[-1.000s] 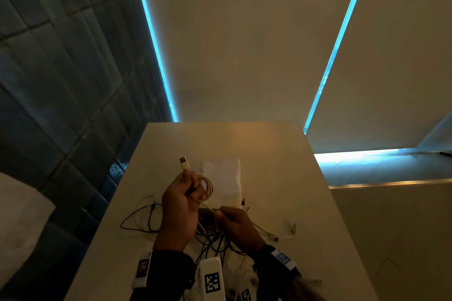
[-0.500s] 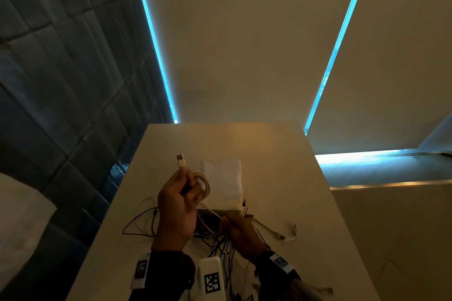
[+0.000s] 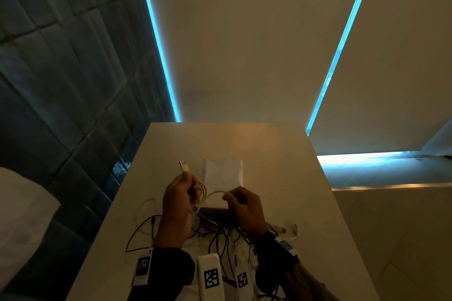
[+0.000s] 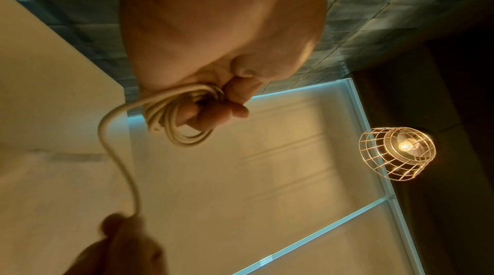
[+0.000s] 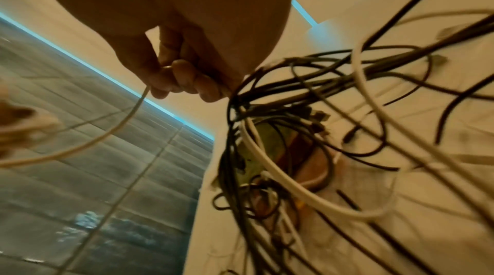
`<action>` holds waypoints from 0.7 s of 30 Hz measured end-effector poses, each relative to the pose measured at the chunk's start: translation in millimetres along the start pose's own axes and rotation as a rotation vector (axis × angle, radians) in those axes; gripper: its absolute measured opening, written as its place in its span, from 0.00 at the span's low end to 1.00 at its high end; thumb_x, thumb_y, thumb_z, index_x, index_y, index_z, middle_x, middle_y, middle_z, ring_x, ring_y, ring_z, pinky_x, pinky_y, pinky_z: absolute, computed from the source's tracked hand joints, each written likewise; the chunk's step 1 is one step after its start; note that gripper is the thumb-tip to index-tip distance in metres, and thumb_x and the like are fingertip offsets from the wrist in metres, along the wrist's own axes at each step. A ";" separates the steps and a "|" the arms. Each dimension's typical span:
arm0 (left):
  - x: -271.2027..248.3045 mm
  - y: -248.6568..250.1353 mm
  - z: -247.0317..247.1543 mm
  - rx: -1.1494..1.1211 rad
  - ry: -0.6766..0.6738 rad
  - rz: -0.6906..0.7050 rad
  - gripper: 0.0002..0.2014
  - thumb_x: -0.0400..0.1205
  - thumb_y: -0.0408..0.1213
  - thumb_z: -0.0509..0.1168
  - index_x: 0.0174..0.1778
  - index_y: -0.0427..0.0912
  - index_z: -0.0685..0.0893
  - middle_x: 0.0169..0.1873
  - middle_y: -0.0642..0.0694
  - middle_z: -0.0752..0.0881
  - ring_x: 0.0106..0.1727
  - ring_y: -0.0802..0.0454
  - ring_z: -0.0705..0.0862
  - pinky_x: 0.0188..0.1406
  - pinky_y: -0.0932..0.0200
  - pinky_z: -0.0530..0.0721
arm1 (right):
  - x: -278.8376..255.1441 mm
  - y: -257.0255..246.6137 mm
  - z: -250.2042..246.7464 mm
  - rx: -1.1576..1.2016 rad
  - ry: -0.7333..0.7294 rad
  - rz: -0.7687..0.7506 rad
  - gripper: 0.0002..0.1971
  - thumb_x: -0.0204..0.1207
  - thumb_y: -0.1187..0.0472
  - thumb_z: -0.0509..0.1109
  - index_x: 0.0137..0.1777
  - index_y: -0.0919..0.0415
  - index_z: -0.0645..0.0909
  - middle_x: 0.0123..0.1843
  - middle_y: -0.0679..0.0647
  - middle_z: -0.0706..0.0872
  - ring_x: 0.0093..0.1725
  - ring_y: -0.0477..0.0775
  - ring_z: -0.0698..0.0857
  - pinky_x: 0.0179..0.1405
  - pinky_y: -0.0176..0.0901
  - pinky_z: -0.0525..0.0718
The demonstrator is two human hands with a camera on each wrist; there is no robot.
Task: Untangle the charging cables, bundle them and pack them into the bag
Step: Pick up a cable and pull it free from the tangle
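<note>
Now white cable [image 3: 212, 193] spans left hand [image 3: 179, 205] and right hand [image 3: 245, 210].

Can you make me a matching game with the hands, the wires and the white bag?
Things:
1. left hand
2. right hand
3. white bag
4. black cables

States:
A. lies flat on the table beyond the hands
B. pinches the loose run of the cream cable
C. tangled in a heap on the table
D. grips the wound coil

Pairs: 1-D, 2-B, 3-A, 4-C
</note>
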State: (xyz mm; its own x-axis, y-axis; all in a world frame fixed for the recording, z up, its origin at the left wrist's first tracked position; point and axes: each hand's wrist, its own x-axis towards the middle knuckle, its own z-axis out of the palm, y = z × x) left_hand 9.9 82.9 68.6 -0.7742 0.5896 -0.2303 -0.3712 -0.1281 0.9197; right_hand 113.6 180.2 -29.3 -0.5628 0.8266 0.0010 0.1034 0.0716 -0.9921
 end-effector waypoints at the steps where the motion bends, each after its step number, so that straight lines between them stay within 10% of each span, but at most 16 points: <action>1: 0.4 -2.9 0.4 0.008 -0.001 -0.019 0.18 0.89 0.36 0.51 0.32 0.39 0.72 0.18 0.52 0.73 0.26 0.53 0.70 0.32 0.58 0.65 | -0.4 -7.9 1.8 0.026 0.001 -0.026 0.08 0.77 0.62 0.72 0.36 0.61 0.85 0.28 0.49 0.83 0.29 0.45 0.80 0.32 0.43 0.79; 9: 1.2 -16.8 -2.8 0.178 0.033 -0.058 0.19 0.89 0.38 0.51 0.33 0.38 0.77 0.32 0.40 0.83 0.36 0.45 0.80 0.40 0.53 0.74 | -12.5 -52.4 11.7 0.189 -0.105 -0.188 0.07 0.79 0.65 0.70 0.41 0.67 0.83 0.31 0.50 0.82 0.30 0.44 0.78 0.32 0.35 0.76; 13: -2.2 -8.7 1.6 -0.112 -0.013 -0.116 0.18 0.88 0.37 0.52 0.33 0.38 0.76 0.29 0.43 0.85 0.37 0.48 0.84 0.43 0.52 0.80 | -18.4 -49.3 16.3 0.306 -0.273 -0.091 0.08 0.80 0.64 0.69 0.43 0.70 0.83 0.38 0.58 0.84 0.33 0.68 0.76 0.41 0.54 0.77; 16: -4.3 -1.0 5.2 -0.244 -0.052 -0.088 0.18 0.88 0.36 0.51 0.33 0.36 0.74 0.29 0.41 0.83 0.39 0.46 0.85 0.49 0.51 0.81 | -19.1 -38.9 15.5 0.296 -0.335 -0.044 0.08 0.80 0.61 0.68 0.40 0.62 0.84 0.34 0.63 0.78 0.32 0.60 0.75 0.36 0.51 0.76; 21: -4.3 2.0 6.4 -0.278 -0.076 -0.039 0.19 0.88 0.36 0.51 0.32 0.36 0.73 0.24 0.46 0.82 0.34 0.48 0.80 0.45 0.55 0.79 | -19.3 -17.5 8.5 0.190 -0.360 -0.015 0.17 0.84 0.67 0.63 0.32 0.58 0.79 0.24 0.43 0.79 0.25 0.40 0.76 0.29 0.32 0.77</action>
State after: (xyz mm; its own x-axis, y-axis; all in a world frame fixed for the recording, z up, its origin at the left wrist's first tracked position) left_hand 15.8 85.2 73.6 -0.7201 0.6549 -0.2294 -0.5341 -0.3121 0.7857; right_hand 115.7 158.3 -13.0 -0.8180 0.5752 0.0048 -0.0414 -0.0507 -0.9979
